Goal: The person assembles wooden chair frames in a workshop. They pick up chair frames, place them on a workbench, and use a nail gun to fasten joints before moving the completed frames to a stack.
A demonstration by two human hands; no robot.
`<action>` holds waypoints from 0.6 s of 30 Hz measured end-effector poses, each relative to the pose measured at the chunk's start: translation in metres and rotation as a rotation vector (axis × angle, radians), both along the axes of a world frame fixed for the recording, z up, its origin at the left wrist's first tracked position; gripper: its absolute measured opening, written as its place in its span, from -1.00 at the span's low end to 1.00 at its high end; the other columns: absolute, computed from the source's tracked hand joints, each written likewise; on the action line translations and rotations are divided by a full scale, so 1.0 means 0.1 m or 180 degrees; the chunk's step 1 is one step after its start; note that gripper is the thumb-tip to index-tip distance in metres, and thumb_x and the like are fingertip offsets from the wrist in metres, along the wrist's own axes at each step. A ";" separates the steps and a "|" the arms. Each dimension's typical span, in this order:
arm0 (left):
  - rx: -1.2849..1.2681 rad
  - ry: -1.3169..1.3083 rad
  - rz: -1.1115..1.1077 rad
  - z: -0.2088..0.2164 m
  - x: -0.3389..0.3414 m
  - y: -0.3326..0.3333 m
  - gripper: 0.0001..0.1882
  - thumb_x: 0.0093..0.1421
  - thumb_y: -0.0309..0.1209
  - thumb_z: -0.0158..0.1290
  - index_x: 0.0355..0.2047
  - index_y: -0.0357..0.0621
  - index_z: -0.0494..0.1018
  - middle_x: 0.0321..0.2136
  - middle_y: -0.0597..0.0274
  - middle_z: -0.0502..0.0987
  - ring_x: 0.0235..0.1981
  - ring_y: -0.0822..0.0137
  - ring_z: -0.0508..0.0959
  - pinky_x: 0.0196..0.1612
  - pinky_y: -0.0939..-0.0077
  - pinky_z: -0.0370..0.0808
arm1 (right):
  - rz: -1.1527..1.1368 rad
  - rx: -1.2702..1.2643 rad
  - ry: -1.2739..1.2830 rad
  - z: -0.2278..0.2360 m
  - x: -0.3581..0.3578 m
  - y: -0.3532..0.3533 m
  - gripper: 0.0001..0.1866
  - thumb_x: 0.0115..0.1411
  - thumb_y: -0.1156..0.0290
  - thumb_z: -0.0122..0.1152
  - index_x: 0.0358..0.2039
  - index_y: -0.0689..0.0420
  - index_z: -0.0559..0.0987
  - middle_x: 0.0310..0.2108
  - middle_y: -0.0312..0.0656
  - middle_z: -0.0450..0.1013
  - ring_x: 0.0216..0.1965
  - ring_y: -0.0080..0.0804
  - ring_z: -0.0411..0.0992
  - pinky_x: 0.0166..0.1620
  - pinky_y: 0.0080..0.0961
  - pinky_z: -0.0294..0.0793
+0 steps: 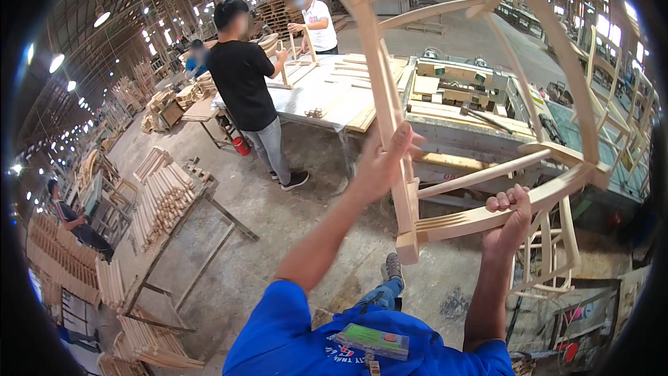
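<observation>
A pale, unfinished wooden chair frame is lifted up in front of me, tilted, with its posts reaching past the top of the view. My left hand is closed round one straight post, a little above the corner joint; it is slightly smeared by motion. Lower and to the right, my right hand grips the curved rail, fingers folded over its upper edge. A thin round stretcher runs between the frame's members above that rail.
A worktable with wood parts stands ahead, a person in black and one in white beside it. A hammer lies on the bench at right. Other chair frames are close on my right; stacked wooden sticks lie left.
</observation>
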State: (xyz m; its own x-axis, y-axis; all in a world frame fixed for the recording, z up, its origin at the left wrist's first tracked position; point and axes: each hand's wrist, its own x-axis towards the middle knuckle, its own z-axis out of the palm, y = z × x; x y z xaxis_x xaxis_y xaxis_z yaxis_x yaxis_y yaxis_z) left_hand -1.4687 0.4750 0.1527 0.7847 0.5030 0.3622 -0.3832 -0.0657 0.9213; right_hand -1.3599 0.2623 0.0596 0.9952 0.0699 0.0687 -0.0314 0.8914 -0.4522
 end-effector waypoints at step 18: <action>-0.1713 -0.1410 -0.2225 -0.02 4.07 2.02 -0.41 0.53 0.14 -0.26 -0.05 -0.23 0.34 -0.64 0.38 0.22 -0.79 0.53 0.33 -0.76 0.63 0.48 | -0.1999 -0.3514 -0.1693 1.91 3.44 -1.38 -0.30 0.52 -0.12 -0.11 0.42 0.15 0.31 0.15 -0.09 0.48 0.17 -0.30 0.45 0.23 -0.33 0.40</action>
State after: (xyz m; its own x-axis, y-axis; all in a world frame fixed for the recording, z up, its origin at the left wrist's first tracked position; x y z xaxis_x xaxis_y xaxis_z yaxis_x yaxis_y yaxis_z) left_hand -1.0618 0.6772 0.1507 0.8167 0.1617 0.5539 -0.4937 0.6928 0.5257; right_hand -1.0162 0.1247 0.2501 0.7512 -0.1109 0.6507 0.6373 -0.1349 -0.7587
